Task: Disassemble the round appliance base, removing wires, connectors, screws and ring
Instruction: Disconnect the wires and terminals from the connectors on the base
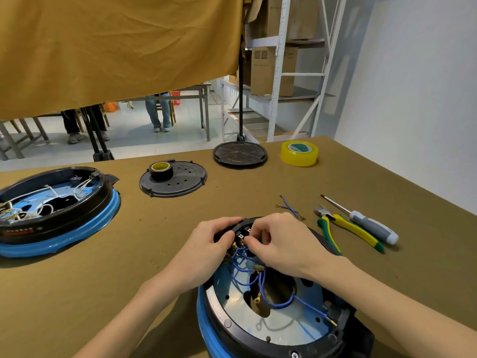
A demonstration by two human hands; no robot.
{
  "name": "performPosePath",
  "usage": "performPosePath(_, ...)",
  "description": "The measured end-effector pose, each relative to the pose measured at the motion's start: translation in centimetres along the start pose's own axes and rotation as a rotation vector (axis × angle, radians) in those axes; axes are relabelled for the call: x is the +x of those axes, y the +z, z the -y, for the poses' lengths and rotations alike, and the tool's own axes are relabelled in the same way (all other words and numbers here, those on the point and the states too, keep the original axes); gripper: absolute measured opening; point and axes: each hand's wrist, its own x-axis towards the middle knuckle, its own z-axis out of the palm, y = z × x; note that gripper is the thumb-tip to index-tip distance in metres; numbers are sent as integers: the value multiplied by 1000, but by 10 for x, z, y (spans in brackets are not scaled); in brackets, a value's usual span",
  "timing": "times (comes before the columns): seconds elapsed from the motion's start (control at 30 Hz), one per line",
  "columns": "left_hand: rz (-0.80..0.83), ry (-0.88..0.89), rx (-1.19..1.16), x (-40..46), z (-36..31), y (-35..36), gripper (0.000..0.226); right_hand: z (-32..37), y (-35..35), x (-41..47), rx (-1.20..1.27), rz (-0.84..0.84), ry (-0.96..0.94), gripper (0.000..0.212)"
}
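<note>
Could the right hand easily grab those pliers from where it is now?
Probably yes. The pliers lie in the open on the table, just right of the right hand, with nothing between them. But its fingers are now pinching a connector on the appliance base, so it must let go first.

Workshop or small repair/assembly room. Brown-covered worktable (180,254) with pliers (346,228), screwdriver (369,223), tape rolls (299,153), opened appliance bases (51,210). Metal shelving (278,73) stacked with cardboard boxes (271,71), more tables (180,95) behind, plain white wall (413,86).
</note>
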Motion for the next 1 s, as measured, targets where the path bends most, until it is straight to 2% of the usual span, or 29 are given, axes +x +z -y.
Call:
performPosePath(0.23,-3,-13,-22,-1,0,1,37,-3,1,-2,46,-5,50,26)
performPosePath(0.3,6,-21,-35,-2,-1,-1,38,-2,1,-2,90,-48,21,22)
performPosePath(0.4,102,-45,-43,-3,-3,-8,44,-1,-1,-3,157,-78,-85,14)
performPosePath(0.5,201,-75,-91,-5,0,-17,62,7,1,-3,7,0,-144,22)
performPosePath(0.57,209,-64,-90,-7,2,-18,66,16,3,0,-114,29,-143,31)
performPosePath(0.83,-54,-21,-82,-21,6,-6,58,25,8,6,-123,52,-87,25)
performPosePath(0.93,18,-45,-41,-19,4,-13,44,23,8,6,-100,53,-112,26)
performPosePath(1.0,95,-30,-29,-19,-1,-18,47,22,8,6,-91,37,-124,27)
